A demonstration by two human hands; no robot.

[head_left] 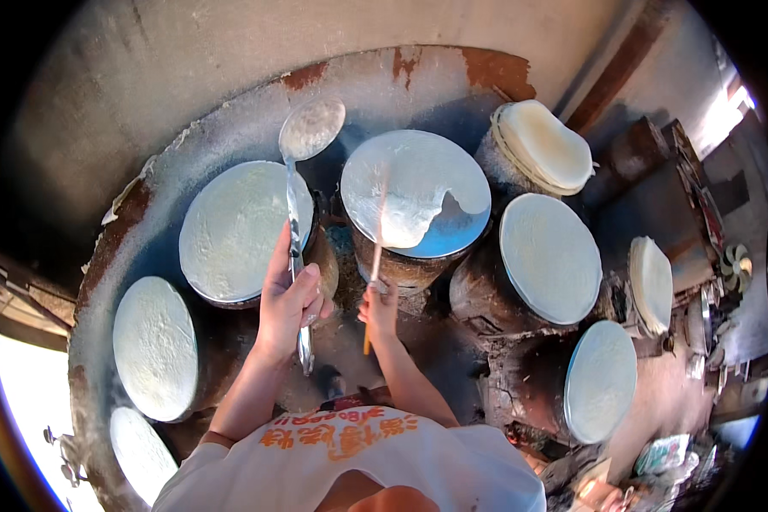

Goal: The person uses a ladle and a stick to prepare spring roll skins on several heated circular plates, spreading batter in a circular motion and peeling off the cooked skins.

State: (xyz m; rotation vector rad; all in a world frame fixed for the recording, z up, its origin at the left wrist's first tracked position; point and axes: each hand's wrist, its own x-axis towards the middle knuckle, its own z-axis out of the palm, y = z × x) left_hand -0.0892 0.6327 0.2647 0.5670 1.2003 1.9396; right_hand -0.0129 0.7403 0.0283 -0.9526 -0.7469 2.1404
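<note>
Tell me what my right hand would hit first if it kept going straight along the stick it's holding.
Probably the white sheet on the round steamer top straight ahead; the right hand aims its stick there, though depth is unclear.

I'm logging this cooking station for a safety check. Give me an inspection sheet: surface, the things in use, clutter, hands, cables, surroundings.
Surface: curved, rust-patched metal wall rings the round steamer tops.
Things in use: long metal ladle, bowl coated white; thin wooden stick lying over the centre steamer top, whose white sheet is partly peeled off the blue cover.
Clutter: stack of finished white sheets at upper right; other steamer tops covered in white sheets.
Hands: left hand grips the ladle handle; right hand grips the stick.
Cables: nothing seen.
Surroundings: small fan and mixed items at right, too small to tell.
</note>
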